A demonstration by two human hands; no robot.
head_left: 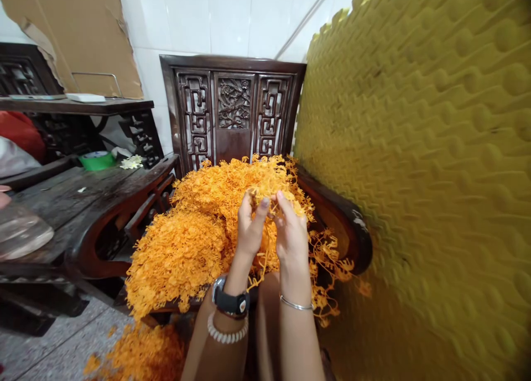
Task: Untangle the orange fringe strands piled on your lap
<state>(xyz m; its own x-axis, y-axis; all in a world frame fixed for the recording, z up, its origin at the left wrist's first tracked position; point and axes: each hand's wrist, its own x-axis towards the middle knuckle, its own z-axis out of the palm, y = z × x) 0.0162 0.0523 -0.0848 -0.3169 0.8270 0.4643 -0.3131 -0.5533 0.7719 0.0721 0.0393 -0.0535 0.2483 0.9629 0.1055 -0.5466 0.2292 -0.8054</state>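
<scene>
A big heap of orange tangled plastic strands [194, 237] fills the seat of a dark carved wooden chair [232, 104]. My left hand [250, 229] and my right hand [290, 231] are raised together over the heap, fingertips pinched on a small clump of the orange strands [269, 196] between them. Loose strands hang down below my right hand. A black watch and a bead bracelet sit on my left wrist, a thin silver bangle on my right.
A large yellow bumpy foam sheet [423, 165] stands close on the right. A dark wooden table [83, 198] on the left holds a green tape roll [97, 160] and a plastic bag [20, 231]. More orange strands [136, 353] lie on the floor.
</scene>
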